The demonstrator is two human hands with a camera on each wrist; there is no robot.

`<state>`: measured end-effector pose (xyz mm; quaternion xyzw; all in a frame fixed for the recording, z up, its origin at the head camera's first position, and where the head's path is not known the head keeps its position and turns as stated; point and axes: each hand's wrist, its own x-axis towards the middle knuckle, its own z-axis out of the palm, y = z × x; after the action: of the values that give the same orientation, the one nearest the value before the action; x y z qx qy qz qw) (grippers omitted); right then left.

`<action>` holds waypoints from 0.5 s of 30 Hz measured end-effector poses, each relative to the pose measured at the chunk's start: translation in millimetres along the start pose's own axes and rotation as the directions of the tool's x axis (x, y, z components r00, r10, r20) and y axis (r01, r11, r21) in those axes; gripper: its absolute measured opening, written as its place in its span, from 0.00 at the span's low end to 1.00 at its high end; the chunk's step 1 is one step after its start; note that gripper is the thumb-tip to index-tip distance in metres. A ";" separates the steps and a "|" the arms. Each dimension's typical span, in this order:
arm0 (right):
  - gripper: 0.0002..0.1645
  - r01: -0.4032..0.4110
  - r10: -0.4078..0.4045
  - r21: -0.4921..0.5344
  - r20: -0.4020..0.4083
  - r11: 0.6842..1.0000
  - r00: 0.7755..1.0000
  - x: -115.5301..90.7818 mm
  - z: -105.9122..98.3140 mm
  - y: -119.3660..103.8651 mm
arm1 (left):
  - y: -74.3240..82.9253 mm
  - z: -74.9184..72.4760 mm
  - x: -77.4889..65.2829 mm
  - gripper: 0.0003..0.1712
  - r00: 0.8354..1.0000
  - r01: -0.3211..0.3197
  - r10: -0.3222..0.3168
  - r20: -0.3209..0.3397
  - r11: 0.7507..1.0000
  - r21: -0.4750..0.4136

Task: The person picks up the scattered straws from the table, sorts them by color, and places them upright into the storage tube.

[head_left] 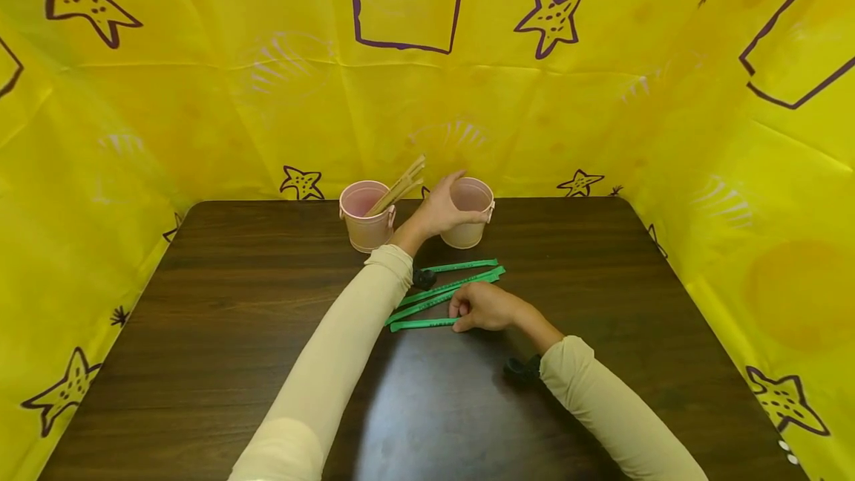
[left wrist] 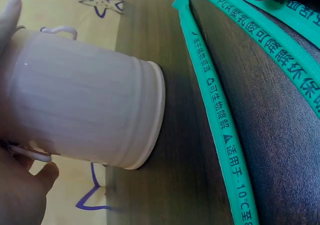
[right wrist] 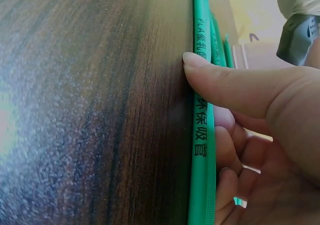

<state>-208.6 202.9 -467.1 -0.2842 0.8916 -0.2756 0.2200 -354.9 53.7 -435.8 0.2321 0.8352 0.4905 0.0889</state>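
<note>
My left hand (head_left: 441, 211) grips a small pale pink bucket (head_left: 465, 234) near its rim, thumb and fingers on opposite sides. In the left wrist view this bucket (left wrist: 90, 97) stands on the table. My right hand (head_left: 493, 308) pinches the nearest green wrapped straw (head_left: 422, 324) between thumb and fingers. The right wrist view shows the thumb lying across that straw (right wrist: 202, 135), which is printed with dark characters. Several more green wrapped straws (head_left: 465, 265) lie on the table between the bucket and my right hand, partly overlapping.
A second pink bucket (head_left: 367, 232) stands at the back left, with several tan sticks (head_left: 403, 185) leaning out of it. The dark wooden table (head_left: 220, 303) meets a yellow patterned cloth (head_left: 267, 110) at its back and sides. Dark wrist devices (head_left: 424, 278) sit at both cuffs.
</note>
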 end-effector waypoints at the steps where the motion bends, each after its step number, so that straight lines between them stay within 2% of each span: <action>1: 0.06 -0.002 0.002 0.002 0.001 1.000 1.000 0.1 0.1 -0.3 | 0.0 0.2 -0.5 0.67 1.000 0.003 -0.003 0.002 1.000 0.004; 7: 0.06 -0.016 0.016 0.015 0.006 1.000 1.000 0.9 0.1 -1.2 | 2.0 -1.3 -4.8 0.68 0.999 0.030 -0.031 0.010 0.999 0.044; 15: 0.06 -0.024 0.024 0.004 0.008 1.000 1.000 1.6 0.4 -0.2 | 1.3 -3.9 -10.2 0.66 0.998 0.056 -0.056 0.001 0.998 0.028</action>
<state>-209.5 201.5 -467.7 -0.2743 0.8934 -0.2737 0.2274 -347.1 46.4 -433.5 0.2103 0.8480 0.4761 0.1000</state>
